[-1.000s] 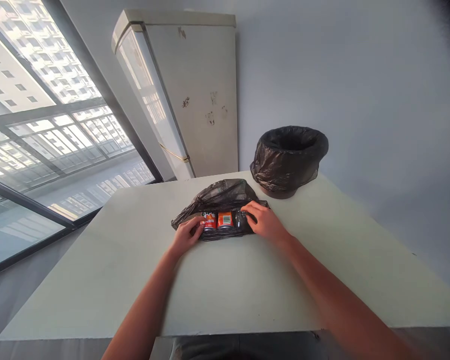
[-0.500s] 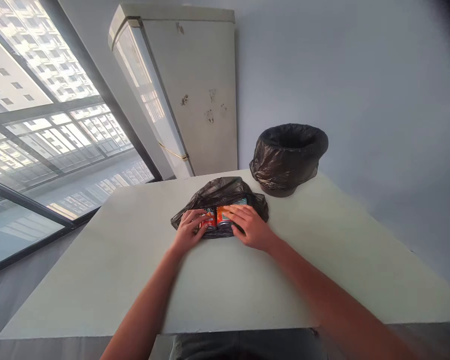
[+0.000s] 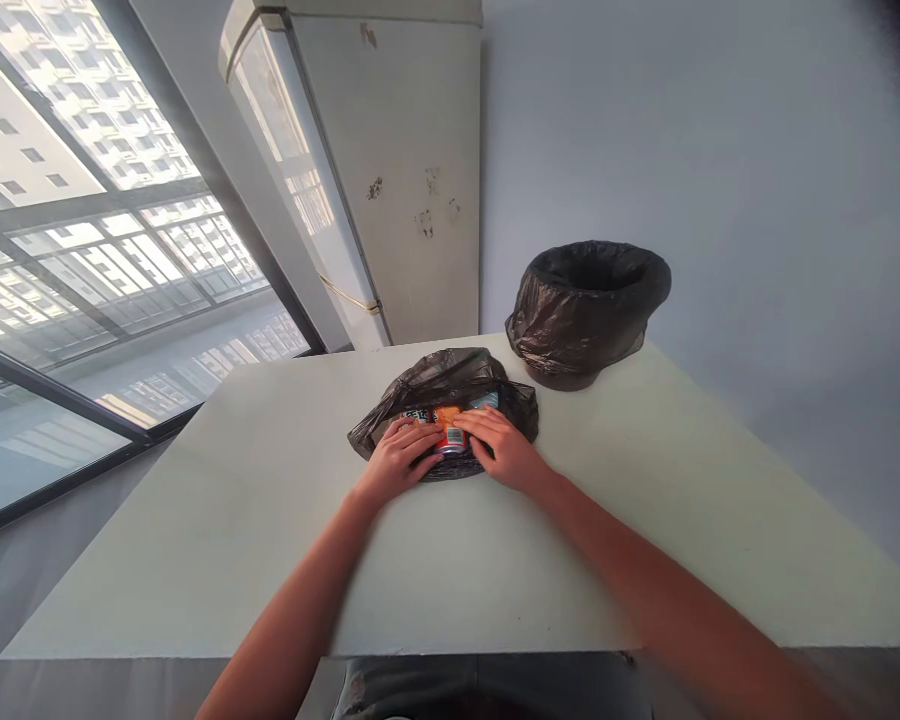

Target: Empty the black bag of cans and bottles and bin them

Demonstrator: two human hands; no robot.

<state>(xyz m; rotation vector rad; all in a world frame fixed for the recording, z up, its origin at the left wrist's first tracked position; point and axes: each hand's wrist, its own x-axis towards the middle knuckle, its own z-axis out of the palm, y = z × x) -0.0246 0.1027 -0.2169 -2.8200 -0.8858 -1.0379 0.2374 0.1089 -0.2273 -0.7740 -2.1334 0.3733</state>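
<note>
While things are being handled on it, table point(image 3: 555, 590): a pale surface is being shared.
Lined bin point(image 3: 581, 325): its rim is being covered by black film.
Black bag point(image 3: 444, 372): its folds are being heaped behind the opening.
Left hand point(image 3: 399, 460): fingers are being rested over the left can point(image 3: 418, 414); clamping cannot be told.
Right hand point(image 3: 507, 450): fingertips are being laid against the right can point(image 3: 452, 440); likewise uncertain.
Both cans: apparently being adjusted side by side at the bag's opening; a surer hold is probably being called for next.

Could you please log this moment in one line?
left hand: over cans | right hand: at cans | cans: in black bag | lined bin: on table
</note>
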